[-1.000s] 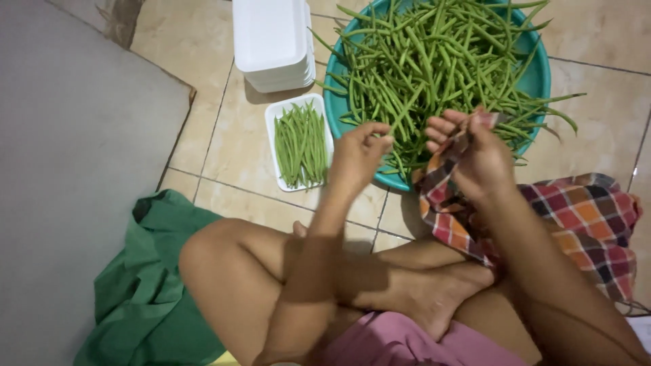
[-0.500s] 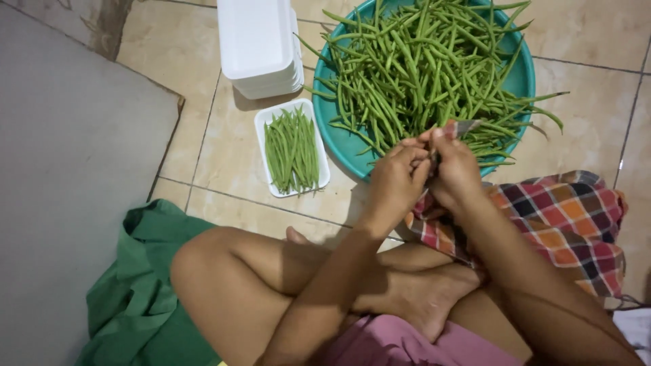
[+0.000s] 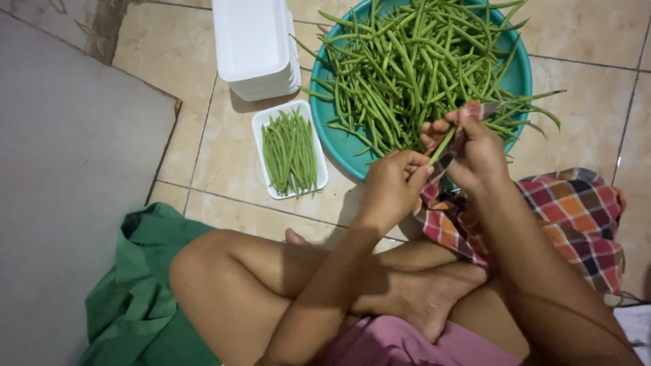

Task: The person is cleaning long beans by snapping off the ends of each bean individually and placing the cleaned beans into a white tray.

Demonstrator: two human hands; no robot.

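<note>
Shifted slightly apart since half a second ago: both hands, now with a single green bean (image 3: pixel 442 144) spanning the gap between them. Seated cross-legged on tiled floor (image 3: pixel 203 129). Directly beyond both grips: teal basin (image 3: pixel 519 76) heaped with long green beans (image 3: pixel 413 64). Beneath right wrist and forearm: checked cloth (image 3: pixel 576 210). Far left of the grips: grey mat (image 3: pixel 61 203), green cloth (image 3: pixel 146 305) at its near edge. Beyond and left of left grip: stack of white foam trays (image 3: pixel 254 44); nearer, one white tray (image 3: pixel 290 150) of trimmed beans. Left hand (image 3: pixel 392 186): grip closed on lower end of bean. Right hand (image 3: pixel 478 152): grip closed on upper end, together with a small knife (image 3: pixel 453 146), blade against the bean.
</note>
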